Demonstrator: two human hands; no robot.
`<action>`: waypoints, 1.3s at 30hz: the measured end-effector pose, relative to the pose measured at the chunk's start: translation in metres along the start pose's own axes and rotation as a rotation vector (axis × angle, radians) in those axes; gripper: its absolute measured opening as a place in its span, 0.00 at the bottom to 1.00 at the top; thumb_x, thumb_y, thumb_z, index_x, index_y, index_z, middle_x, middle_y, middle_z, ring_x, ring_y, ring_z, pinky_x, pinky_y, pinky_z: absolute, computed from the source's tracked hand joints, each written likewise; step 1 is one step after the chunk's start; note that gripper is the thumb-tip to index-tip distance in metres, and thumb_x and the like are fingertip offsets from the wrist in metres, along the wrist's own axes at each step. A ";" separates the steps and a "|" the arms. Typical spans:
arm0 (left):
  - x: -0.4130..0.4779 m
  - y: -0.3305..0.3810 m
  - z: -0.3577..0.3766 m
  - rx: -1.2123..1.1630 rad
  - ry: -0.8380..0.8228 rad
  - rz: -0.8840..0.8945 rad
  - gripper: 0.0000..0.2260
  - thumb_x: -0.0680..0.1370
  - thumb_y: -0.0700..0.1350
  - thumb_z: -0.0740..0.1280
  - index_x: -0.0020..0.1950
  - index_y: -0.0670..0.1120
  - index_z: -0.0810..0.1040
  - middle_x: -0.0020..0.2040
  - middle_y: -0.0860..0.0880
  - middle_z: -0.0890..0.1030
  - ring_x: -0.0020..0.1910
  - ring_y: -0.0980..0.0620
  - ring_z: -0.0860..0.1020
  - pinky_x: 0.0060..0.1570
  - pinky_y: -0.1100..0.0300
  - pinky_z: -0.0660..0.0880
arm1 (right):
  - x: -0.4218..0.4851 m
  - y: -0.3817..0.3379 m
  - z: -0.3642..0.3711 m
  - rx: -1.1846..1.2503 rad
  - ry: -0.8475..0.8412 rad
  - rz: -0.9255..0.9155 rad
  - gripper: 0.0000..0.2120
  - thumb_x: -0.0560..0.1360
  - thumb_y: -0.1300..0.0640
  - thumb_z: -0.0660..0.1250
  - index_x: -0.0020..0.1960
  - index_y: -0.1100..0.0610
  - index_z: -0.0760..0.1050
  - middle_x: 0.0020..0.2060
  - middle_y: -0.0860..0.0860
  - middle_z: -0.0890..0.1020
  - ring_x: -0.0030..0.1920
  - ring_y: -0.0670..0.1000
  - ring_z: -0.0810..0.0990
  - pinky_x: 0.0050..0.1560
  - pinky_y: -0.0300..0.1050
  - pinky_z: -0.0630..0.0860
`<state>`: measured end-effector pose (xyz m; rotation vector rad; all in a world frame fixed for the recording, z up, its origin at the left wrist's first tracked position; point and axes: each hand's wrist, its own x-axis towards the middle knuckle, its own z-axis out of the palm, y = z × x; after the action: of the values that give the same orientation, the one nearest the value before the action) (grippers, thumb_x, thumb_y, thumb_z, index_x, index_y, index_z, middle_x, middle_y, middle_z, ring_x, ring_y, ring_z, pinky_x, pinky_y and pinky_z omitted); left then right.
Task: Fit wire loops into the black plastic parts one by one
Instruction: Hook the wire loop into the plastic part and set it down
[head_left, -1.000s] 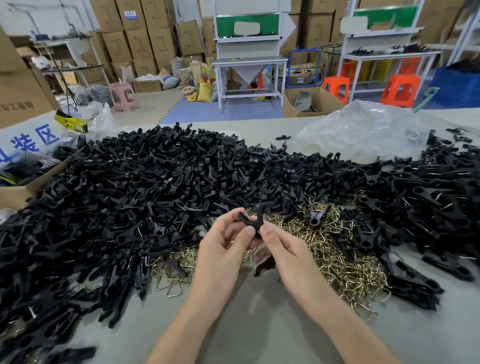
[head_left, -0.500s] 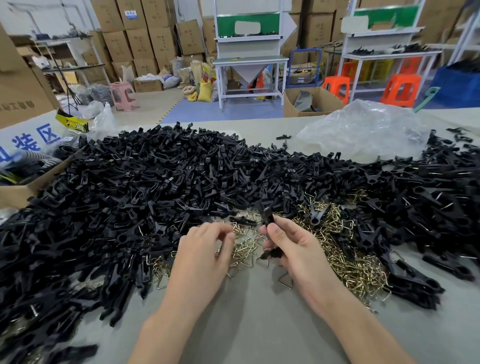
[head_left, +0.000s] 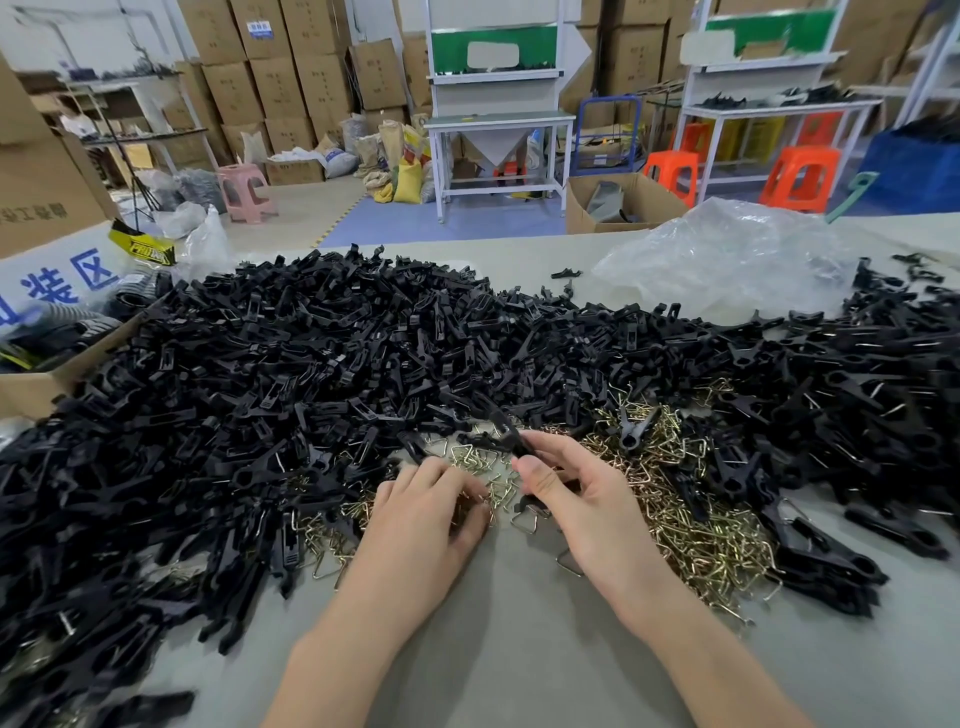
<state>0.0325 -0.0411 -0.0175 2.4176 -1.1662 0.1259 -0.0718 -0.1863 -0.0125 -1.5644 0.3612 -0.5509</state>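
Observation:
A big heap of black plastic parts (head_left: 311, 374) covers the grey table (head_left: 493, 649) from left to right. A pile of brass-coloured wire loops (head_left: 691, 525) lies in front of it, right of centre. My right hand (head_left: 582, 499) grips a black plastic part (head_left: 506, 434) between thumb and fingers, its upper end sticking out toward the heap. My left hand (head_left: 426, 514) lies palm down on the loops at the pile's left edge, fingers curled into them; what the fingertips hold is hidden.
A crumpled clear plastic bag (head_left: 727, 260) lies at the table's far right. An open cardboard box (head_left: 31, 384) stands at the left edge. Beyond the table are stacked cartons, white workbenches and orange stools (head_left: 800, 176).
My left hand let go of the black part, dropped to the wire loops and now digs among them. My right hand kept the part and moved slightly right.

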 end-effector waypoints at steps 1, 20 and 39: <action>0.000 0.000 0.000 -0.013 0.003 -0.001 0.05 0.81 0.55 0.64 0.55 0.57 0.76 0.55 0.62 0.72 0.56 0.57 0.69 0.55 0.62 0.60 | 0.000 0.000 0.001 -0.013 -0.003 -0.007 0.09 0.80 0.54 0.70 0.57 0.41 0.81 0.50 0.40 0.85 0.49 0.43 0.82 0.48 0.33 0.77; 0.004 0.017 -0.020 -0.920 0.196 -0.210 0.16 0.84 0.39 0.60 0.58 0.59 0.81 0.46 0.43 0.79 0.40 0.51 0.82 0.47 0.64 0.78 | -0.002 0.007 -0.001 -0.096 0.042 -0.094 0.14 0.79 0.53 0.70 0.58 0.33 0.79 0.53 0.38 0.84 0.58 0.44 0.81 0.50 0.49 0.84; 0.006 0.014 -0.025 -1.039 0.071 -0.219 0.18 0.78 0.37 0.71 0.65 0.53 0.76 0.38 0.55 0.81 0.34 0.60 0.75 0.40 0.70 0.71 | -0.004 0.003 -0.005 -0.434 -0.004 -0.285 0.17 0.77 0.66 0.71 0.57 0.45 0.82 0.51 0.36 0.80 0.51 0.38 0.81 0.50 0.25 0.71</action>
<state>0.0280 -0.0421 0.0118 1.5615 -0.6543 -0.3730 -0.0776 -0.1886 -0.0160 -2.0546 0.2654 -0.7221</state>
